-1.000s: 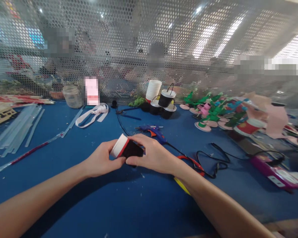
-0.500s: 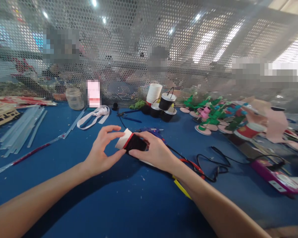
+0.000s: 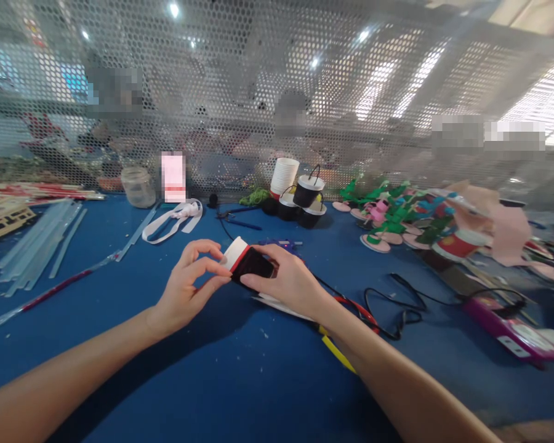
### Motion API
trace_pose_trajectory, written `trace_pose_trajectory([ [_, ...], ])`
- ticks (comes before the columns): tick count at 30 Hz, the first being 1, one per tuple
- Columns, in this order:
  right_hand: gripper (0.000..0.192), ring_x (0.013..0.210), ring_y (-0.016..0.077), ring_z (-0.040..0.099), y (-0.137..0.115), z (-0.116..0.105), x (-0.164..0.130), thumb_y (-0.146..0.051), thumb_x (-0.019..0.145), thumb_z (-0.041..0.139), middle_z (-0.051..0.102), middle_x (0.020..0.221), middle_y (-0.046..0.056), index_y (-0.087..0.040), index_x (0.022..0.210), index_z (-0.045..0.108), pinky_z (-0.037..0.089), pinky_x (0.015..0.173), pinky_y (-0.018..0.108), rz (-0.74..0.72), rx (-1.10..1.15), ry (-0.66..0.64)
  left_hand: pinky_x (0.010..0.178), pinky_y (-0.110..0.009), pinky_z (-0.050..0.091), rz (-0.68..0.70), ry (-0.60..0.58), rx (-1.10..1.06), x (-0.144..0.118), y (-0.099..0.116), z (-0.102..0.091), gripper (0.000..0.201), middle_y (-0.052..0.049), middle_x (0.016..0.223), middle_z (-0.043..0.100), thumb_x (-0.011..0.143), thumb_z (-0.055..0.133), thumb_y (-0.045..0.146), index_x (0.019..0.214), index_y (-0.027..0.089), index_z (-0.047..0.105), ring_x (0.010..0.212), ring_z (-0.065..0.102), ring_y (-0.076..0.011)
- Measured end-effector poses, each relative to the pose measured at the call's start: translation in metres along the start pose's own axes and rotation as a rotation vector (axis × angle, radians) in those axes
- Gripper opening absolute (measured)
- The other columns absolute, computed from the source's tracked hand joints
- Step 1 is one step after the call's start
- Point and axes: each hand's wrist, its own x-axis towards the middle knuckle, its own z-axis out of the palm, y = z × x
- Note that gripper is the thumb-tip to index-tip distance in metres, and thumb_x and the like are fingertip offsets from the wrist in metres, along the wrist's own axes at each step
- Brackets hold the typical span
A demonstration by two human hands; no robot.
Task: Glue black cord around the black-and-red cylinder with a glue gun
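A small paper cup [image 3: 250, 263] lies tilted on its side in the air over the blue table, with a black wrap, a red stripe and a white rim end facing left. My right hand [image 3: 293, 277] grips its black base end between thumb and fingers. The fingertips and thumb of my left hand [image 3: 184, 280] are closed at the rim end, pinching its edge. Just behind the cup lies a blue glue gun [image 3: 281, 245], partly hidden by my right hand. Under my right forearm, a tool with red and yellow parts [image 3: 335, 351] is only partly visible.
Finished black cups with handles [image 3: 308, 191] stand beside stacked white cups [image 3: 284, 175] at the back. Pliers [image 3: 240, 218], white ribbon [image 3: 191, 215] and a jar [image 3: 138, 187] lie nearby. Glue sticks [image 3: 37, 246] are left; a purple power strip [image 3: 508, 332] with black cable is right.
My left fingers have closed in from a wider spread onto the cup's rim. The cup has turned slightly, while my right hand keeps its grip.
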Motion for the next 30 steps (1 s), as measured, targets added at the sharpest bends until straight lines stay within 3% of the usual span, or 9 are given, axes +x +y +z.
trace_pose_trajectory([
  [6,0.045,0.082,0.0168,0.055,0.008,0.000,0.005,-0.036,0.061,0.061,0.057,0.094,0.006,-0.016,0.100,0.052,0.043,0.071,0.030,-0.043,-0.015,0.099,0.077,-0.030,0.039,-0.061,-0.087,-0.017,0.001,0.003,-0.001,0.003,-0.002,0.083,0.045,0.074,0.051,0.016,0.072,0.017,0.052,0.085,0.045,-0.0137],
  [14,0.045,0.082,0.0194,0.053,0.002,-0.007,0.008,-0.034,0.060,0.060,0.057,0.092,0.007,-0.015,0.100,0.052,0.043,0.070,0.032,-0.120,-0.235,0.254,0.072,-0.029,0.039,-0.160,-0.121,-0.027,0.010,0.012,-0.002,0.008,-0.001,0.076,0.049,0.073,0.050,0.021,0.067,0.017,0.050,0.076,0.047,-0.0132],
  [18,0.044,0.084,0.0209,0.053,0.000,-0.013,0.006,-0.033,0.060,0.060,0.056,0.092,0.009,-0.015,0.099,0.052,0.042,0.073,0.035,-0.109,-0.284,0.310,0.066,-0.027,0.039,-0.285,-0.123,-0.070,0.022,0.015,-0.002,0.009,0.000,0.069,0.052,0.073,0.050,0.023,0.067,0.017,0.050,0.068,0.048,-0.0118],
  [25,0.046,0.084,0.0217,0.054,-0.002,-0.015,-0.002,-0.033,0.060,0.059,0.056,0.092,0.010,-0.012,0.100,0.052,0.042,0.074,0.036,-0.092,-0.283,0.381,0.052,-0.021,0.036,-0.546,0.101,-0.280,0.036,0.001,0.008,0.013,0.004,0.059,0.050,0.064,0.058,0.024,0.070,0.015,0.051,0.054,0.045,-0.0082],
  [30,0.044,0.087,0.0222,0.053,0.001,-0.009,-0.008,-0.032,0.060,0.059,0.056,0.093,0.011,-0.013,0.099,0.051,0.042,0.076,0.037,-0.113,-0.248,0.408,0.058,-0.022,0.038,-0.655,0.137,-0.427,0.028,-0.007,0.016,0.013,0.002,0.058,0.054,0.063,0.058,0.024,0.068,0.013,0.054,0.056,0.049,-0.0084],
])
